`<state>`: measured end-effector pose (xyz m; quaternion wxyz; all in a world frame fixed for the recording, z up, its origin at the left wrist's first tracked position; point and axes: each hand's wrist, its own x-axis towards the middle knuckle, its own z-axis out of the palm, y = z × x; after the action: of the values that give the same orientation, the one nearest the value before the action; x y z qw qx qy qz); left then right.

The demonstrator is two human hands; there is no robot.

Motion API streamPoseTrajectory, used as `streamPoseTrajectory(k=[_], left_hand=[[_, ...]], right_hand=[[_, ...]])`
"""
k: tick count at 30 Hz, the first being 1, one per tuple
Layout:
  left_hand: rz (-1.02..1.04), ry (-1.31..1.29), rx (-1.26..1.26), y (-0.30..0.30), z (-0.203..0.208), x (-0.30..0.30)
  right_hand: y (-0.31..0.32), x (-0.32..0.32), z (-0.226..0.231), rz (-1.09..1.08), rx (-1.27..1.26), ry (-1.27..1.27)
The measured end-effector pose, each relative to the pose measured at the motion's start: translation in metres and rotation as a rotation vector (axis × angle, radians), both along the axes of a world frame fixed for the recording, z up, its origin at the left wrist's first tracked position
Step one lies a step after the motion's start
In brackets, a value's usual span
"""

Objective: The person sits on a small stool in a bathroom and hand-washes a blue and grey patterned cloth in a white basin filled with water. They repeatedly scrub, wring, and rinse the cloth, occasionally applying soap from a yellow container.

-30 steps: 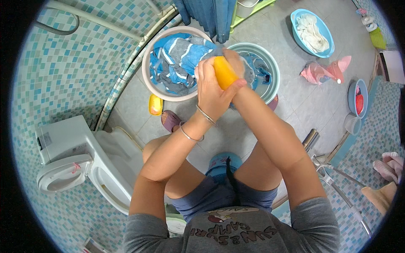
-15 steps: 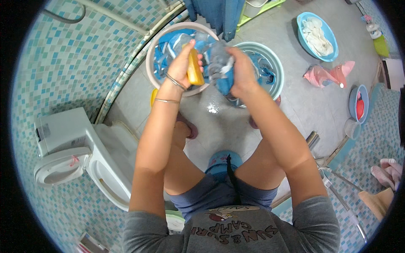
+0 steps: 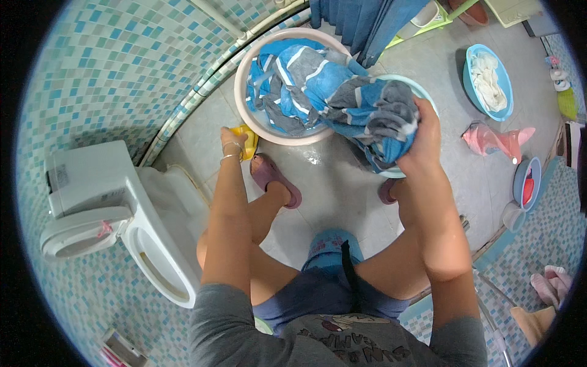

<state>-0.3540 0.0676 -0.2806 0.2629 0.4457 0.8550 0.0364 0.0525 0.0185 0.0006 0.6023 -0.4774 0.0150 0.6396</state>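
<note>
A blue, grey and white striped cloth [image 3: 318, 70] lies heaped in the large pale pink basin [image 3: 241, 92] and stretches over toward the light-green-rimmed basin [image 3: 422, 88]. My right hand [image 3: 422, 137] grips its bunched grey end above that second basin, which the cloth largely covers. Down by the floor, left of the pink basin, my left hand [image 3: 231, 138] is at a yellow dish-like thing [image 3: 249, 142]. The fingers of that hand are mostly hidden, and the yellow bar does not show as a separate shape.
My feet in purple slippers [image 3: 275, 177] flank wet floor, with a blue stool [image 3: 333, 241] below me. A white toilet [image 3: 156, 263] stands left. To the right are a blue basin [image 3: 471, 85] of white cloth, a pink plastic bag [image 3: 489, 140] and a small blue tub [image 3: 535, 174].
My left hand has left the cloth with the yellow bar and moved down-left to the yellow dish. My right hand keeps its grip on the cloth, which now spreads between the basins.
</note>
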Motion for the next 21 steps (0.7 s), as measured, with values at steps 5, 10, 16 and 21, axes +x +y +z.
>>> streamPoseTrajectory(k=[5, 10, 16, 21], left_hand=[[-0.132, 0.031, -0.048, -0.017, -0.062, -0.015], [-0.193, 0.102, 0.060, -0.026, -0.086, -0.031], [0.217, 0.005, 0.786, 0.041, 0.012, 0.007], [-0.708, -0.700, 0.580, 0.053, 0.161, 0.165]], right_hand=[[-0.002, 0.000, -0.004, 0.053, -0.023, 0.045], [0.001, 0.005, -0.003, 0.053, -0.119, -0.031], [0.000, 0.012, 0.004, 0.107, 0.002, 0.026], [-0.007, 0.025, -0.005, 0.255, 0.135, 0.199]])
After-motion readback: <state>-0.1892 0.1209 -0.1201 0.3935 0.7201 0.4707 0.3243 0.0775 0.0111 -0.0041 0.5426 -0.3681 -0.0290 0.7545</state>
